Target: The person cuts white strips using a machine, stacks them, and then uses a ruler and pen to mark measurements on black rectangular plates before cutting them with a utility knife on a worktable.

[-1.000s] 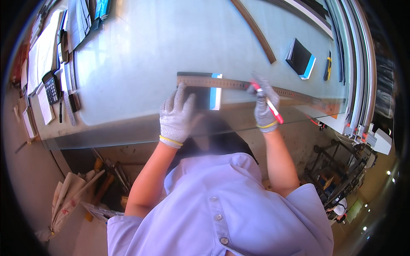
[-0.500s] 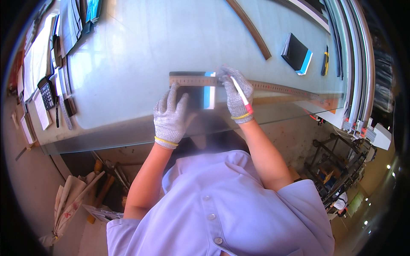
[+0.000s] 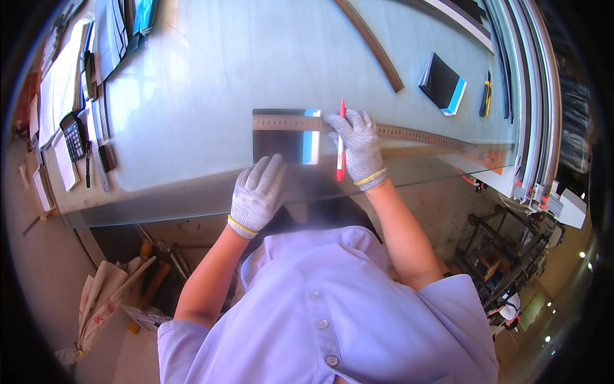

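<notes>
A black sheet point(image 3: 275, 144) with a blue and white strip at its right end lies on the glass-topped table. Across its upper part rests a long steel ruler point(image 3: 422, 135), reaching far to the right. My left hand point(image 3: 257, 195), in a grey knit glove, has its fingers stretched out at the sheet's lower edge and holds nothing. My gloved right hand point(image 3: 359, 144) is beside the sheet's right end, over the ruler. It holds a red and white pen point(image 3: 341, 150), tilted nearly upright in the view. The glove hides part of the ruler.
A stack of similar black sheets point(image 3: 441, 83) and a yellow and black utility knife point(image 3: 486, 95) lie at the right. A brown strip point(image 3: 374, 48) lies at the back. At the left are a calculator point(image 3: 73, 136) and papers. The glass edge point(image 3: 147, 216) runs close to me.
My left hand has drawn back from the ruler toward the sheet's lower edge. In my right hand the pen has turned, its red end now pointing away from me.
</notes>
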Demonstrator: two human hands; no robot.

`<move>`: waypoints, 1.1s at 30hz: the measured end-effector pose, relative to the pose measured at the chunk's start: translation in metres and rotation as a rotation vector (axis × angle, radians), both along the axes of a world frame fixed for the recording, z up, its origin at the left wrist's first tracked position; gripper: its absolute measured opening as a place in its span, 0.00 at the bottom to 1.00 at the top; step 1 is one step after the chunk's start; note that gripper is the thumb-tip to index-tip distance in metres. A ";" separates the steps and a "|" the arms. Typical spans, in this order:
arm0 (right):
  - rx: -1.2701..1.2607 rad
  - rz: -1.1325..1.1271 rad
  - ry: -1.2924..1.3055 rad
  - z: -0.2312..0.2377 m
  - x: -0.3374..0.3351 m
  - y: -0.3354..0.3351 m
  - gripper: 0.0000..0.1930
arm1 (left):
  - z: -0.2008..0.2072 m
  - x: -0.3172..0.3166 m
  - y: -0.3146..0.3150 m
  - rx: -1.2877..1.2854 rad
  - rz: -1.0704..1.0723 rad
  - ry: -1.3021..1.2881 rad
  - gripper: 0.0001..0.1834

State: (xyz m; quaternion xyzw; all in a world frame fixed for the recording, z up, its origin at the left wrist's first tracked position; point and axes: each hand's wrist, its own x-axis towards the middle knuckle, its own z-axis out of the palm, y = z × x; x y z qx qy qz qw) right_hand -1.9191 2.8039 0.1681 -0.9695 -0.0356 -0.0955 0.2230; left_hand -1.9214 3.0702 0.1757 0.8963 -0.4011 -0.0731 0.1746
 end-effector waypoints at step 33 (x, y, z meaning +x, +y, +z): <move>-0.248 0.269 0.070 0.016 -0.004 0.006 0.09 | -0.003 -0.002 -0.011 -0.027 0.151 -0.020 0.37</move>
